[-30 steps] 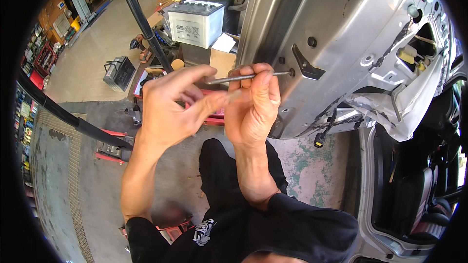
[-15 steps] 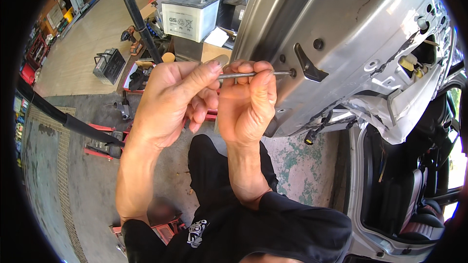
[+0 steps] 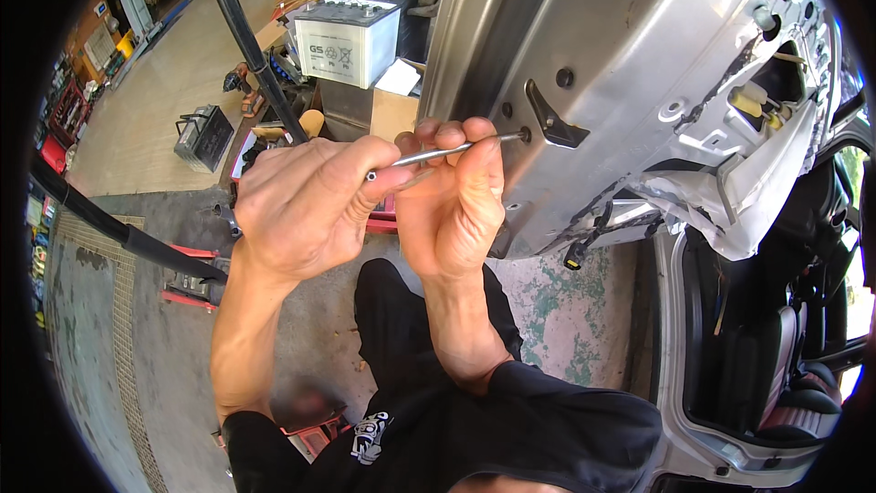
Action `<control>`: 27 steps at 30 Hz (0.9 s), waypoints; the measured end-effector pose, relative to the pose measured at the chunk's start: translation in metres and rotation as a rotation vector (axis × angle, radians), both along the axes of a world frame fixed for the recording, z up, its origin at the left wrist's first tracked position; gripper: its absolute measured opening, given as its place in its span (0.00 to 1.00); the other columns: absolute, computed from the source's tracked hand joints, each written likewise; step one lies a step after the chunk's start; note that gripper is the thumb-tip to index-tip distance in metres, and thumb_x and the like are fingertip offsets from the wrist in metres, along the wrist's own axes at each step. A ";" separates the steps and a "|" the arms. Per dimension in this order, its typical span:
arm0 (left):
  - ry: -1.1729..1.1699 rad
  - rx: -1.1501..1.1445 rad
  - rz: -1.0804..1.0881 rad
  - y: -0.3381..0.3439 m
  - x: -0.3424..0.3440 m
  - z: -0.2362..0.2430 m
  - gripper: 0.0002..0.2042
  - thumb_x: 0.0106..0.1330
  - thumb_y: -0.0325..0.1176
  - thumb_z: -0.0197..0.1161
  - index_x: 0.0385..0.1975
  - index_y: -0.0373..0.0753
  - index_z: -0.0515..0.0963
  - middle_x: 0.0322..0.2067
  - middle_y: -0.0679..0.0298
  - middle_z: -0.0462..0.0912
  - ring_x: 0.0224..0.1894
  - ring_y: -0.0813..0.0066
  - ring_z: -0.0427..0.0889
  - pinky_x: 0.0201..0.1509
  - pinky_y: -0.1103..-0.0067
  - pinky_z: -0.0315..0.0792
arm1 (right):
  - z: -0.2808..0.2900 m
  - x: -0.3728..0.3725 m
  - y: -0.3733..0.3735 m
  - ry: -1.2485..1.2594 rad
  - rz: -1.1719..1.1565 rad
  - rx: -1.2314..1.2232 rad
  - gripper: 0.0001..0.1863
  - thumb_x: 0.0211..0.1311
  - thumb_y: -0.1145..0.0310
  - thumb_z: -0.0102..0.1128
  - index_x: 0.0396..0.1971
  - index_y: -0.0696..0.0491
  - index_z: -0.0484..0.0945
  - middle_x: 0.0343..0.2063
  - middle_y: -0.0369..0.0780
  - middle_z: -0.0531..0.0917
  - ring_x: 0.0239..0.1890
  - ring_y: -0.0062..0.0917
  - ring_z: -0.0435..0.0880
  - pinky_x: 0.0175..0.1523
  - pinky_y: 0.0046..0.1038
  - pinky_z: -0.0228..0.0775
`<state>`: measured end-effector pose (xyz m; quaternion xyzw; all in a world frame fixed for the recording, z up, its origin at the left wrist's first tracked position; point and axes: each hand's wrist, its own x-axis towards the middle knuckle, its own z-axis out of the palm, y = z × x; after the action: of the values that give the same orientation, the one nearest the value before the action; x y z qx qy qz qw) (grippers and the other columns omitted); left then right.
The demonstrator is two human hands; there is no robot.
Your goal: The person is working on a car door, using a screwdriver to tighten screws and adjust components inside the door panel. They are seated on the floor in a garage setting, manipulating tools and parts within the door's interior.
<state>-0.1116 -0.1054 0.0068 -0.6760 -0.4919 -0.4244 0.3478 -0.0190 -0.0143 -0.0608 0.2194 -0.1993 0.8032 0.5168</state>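
A thin metal rod (image 3: pixel 425 156) slants across between my hands. Its far tip meets a small round hole in the edge of the silver car door (image 3: pixel 602 82), beside a dark latch slot (image 3: pixel 551 119). My left hand (image 3: pixel 308 205) is closed in a pinch on the rod near its outer end, which pokes out past the thumb. Nearer the door, my right hand (image 3: pixel 452 205) has its palm turned up, with thumb and fingertips closed around the rod's middle. How far the tip sits inside the hole cannot be seen.
A white car battery (image 3: pixel 347 41) stands on a stack beyond my hands. A dark battery (image 3: pixel 203 139) and a cordless drill (image 3: pixel 243 89) lie farther left. Black poles (image 3: pixel 251 36) cross the left side. Torn white sheeting (image 3: pixel 744 192) hangs from the door; the car's opening (image 3: pixel 721 356) is at right.
My left hand has rolled over, knuckles up, and its end of the rod has dropped and come into sight. The rod tilts more. My right hand keeps its hold; the view has shifted slightly.
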 end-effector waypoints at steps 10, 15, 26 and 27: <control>-0.396 -0.150 -0.215 0.004 -0.011 -0.012 0.10 0.66 0.32 0.71 0.41 0.31 0.83 0.24 0.59 0.86 0.22 0.75 0.83 0.23 0.83 0.72 | -0.002 -0.006 0.005 -0.038 -0.052 0.028 0.14 0.75 0.61 0.57 0.50 0.55 0.78 0.40 0.39 0.84 0.52 0.29 0.77 0.62 0.34 0.66; -1.563 -0.666 -0.625 -0.013 -0.008 0.013 0.23 0.76 0.46 0.58 0.35 0.26 0.81 0.18 0.59 0.80 0.10 0.82 0.72 0.11 0.89 0.62 | -0.008 -0.011 0.012 -0.019 -0.108 0.063 0.13 0.75 0.61 0.57 0.50 0.54 0.79 0.40 0.39 0.84 0.53 0.31 0.77 0.63 0.36 0.65; -1.691 -0.956 -0.681 -0.014 -0.008 0.026 0.18 0.72 0.40 0.64 0.25 0.31 0.77 0.13 0.63 0.75 0.08 0.83 0.69 0.07 0.86 0.58 | -0.009 -0.009 0.009 -0.012 -0.086 0.080 0.12 0.76 0.62 0.56 0.49 0.52 0.79 0.40 0.38 0.85 0.53 0.31 0.75 0.62 0.37 0.64; -1.628 -0.941 -0.609 -0.014 -0.005 0.025 0.17 0.72 0.39 0.65 0.26 0.31 0.77 0.14 0.63 0.76 0.08 0.83 0.69 0.07 0.86 0.58 | -0.009 -0.009 0.009 -0.014 -0.084 0.083 0.11 0.76 0.62 0.56 0.49 0.52 0.79 0.41 0.38 0.85 0.53 0.31 0.75 0.62 0.37 0.64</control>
<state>-0.1165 -0.1198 0.0322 -0.3445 -0.5047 -0.5925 -0.5249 -0.0275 -0.0053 -0.0702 0.2266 -0.2451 0.7732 0.5392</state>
